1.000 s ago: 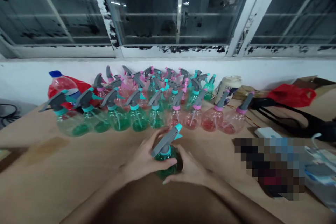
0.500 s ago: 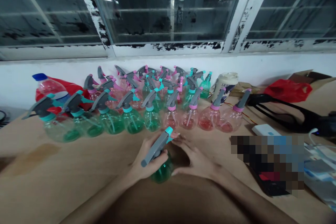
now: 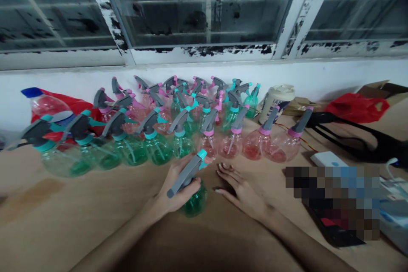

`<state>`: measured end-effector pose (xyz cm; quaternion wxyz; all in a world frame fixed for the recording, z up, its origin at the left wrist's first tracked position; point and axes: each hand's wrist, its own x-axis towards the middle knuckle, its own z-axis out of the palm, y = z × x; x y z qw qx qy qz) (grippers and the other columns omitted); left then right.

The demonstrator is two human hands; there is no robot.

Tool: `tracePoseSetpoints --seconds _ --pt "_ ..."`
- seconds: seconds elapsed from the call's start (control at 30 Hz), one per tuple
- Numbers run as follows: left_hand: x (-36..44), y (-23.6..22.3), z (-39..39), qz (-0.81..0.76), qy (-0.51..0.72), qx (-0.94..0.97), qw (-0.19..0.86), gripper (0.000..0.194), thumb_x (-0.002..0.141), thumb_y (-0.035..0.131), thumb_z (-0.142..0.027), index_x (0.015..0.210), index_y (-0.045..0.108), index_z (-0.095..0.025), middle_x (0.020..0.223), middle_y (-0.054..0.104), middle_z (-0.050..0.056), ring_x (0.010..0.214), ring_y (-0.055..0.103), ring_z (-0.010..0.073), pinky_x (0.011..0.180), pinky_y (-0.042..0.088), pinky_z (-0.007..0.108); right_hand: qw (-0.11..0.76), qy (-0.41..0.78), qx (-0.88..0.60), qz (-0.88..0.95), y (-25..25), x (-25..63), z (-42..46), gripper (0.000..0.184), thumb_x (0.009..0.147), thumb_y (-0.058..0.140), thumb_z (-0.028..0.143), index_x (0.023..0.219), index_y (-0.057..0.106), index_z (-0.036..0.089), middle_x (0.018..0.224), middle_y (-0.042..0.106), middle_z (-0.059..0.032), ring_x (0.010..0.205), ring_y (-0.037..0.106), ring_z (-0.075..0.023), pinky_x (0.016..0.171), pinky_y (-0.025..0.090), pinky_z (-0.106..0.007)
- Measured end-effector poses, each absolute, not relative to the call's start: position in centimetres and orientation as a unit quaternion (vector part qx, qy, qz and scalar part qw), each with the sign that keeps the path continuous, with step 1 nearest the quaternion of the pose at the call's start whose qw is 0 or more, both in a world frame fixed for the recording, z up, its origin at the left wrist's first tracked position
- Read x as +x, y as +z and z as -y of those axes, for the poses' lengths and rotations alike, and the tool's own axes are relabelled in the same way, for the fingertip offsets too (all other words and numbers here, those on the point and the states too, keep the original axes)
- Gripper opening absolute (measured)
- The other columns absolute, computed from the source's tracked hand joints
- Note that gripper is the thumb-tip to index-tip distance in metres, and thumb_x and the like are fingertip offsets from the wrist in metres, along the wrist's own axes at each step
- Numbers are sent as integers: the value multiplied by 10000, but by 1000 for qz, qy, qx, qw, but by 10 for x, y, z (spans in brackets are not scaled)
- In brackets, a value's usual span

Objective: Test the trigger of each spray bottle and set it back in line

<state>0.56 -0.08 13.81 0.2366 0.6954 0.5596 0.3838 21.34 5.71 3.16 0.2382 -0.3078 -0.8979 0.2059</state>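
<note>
Green plastic spray bottle gripped in our left hand

We see a rounded, see-through bottle at the near middle of the wooden-looking tabletop, in front of a row of similar sprayers. Its glossy green body has a smooth grey trigger head with a turquoise nozzle, which points up and away to the right. Our left hand is curled around its neck, thumb across the near side. Our right hand is just beside it, palm down, fingers loosely spread, holding nothing.

The front row is green with turquoise collars on the left and pink with pink collars on the right; more stand crowded behind, partly covering one another. At left, a clear bottle with a blue cap leans by crinkled red plastic. At right we find a pale printed jar and black straps.

Our left fingers hide the bottle's neck, and we cannot tell whether its base touches the tabletop. A pixelated patch masks things at lower right. Both forearms are cut off by the bottom edge.
</note>
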Motion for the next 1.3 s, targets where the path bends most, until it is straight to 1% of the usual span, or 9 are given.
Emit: tracePoseSetpoints --seconds 0.17,0.33,0.43,0.57,0.63,0.73,0.87,1.03,1.3 --pt "4 138 -1 -536 374 716 246 175 730 476 -251 871 577 -226 840 601 49 797 577 212 863 453 412 237 210 -314 895 30 214 -59 508 868 495 404 1318 439 176 1363 463 -95 1279 378 -231 1065 319 -458" --pt "4 139 1 -529 381 717 245 185 725 474 -200 875 580 -225 857 629 36 838 606 212 793 481 377 248 226 -312 889 27 215 -61 508 862 507 401 1330 421 222 1358 473 -65 1273 386 -228 1061 327 -466" --pt "4 140 2 -518 391 724 234 162 714 473 -185 835 574 -221 812 635 26 786 615 204 743 486 361 249 232 -310 888 28 216 -61 489 861 513 386 1317 440 224 1351 481 -64 1271 390 -229 1061 327 -467" --pt "6 141 3 -520 388 730 214 272 715 466 -177 940 604 -241 888 642 29 845 606 213 771 485 363 238 239 -313 888 29 216 -61 461 863 513 374 1295 469 219 1349 483 -65 1268 394 -232 1055 334 -471" --pt "8 142 3 -530 384 726 208 304 710 460 -179 968 604 -246 875 634 28 813 601 213 750 494 363 233 239 -315 889 29 217 -61 469 862 514 375 1298 465 207 1347 485 -73 1266 398 -231 1057 331 -470" --pt "9 142 4 -545 387 714 208 262 714 459 -188 929 603 -233 817 613 28 758 595 209 719 498 355 232 235 -315 890 29 217 -61 467 862 514 376 1295 468 207 1347 485 -72 1267 396 -231 1066 314 -475" --pt "10 141 4 -533 392 713 231 284 725 465 -180 966 604 -235 902 621 39 825 604 209 778 487 358 232 236 -315 890 30 217 -61 453 865 511 365 1290 475 210 1352 479 -70 1271 390 -228 1064 319 -472" --pt "11 140 5 -534 410 695 253 257 725 478 -204 955 595 -206 916 633 61 786 620 210 767 499 379 234 234 -316 889 30 217 -61 461 868 508 356 1304 456 214 1358 471 -68 1273 389 -223 1064 321 -470" --pt "12 139 6 -530 419 684 276 231 752 484 -199 962 579 -212 1036 627 71 872 631 207 804 506 365 214 228 -322 894 34 217 -59 444 881 487 350 1293 468 186 1365 463 -75 1279 379 -216 1068 318 -457"
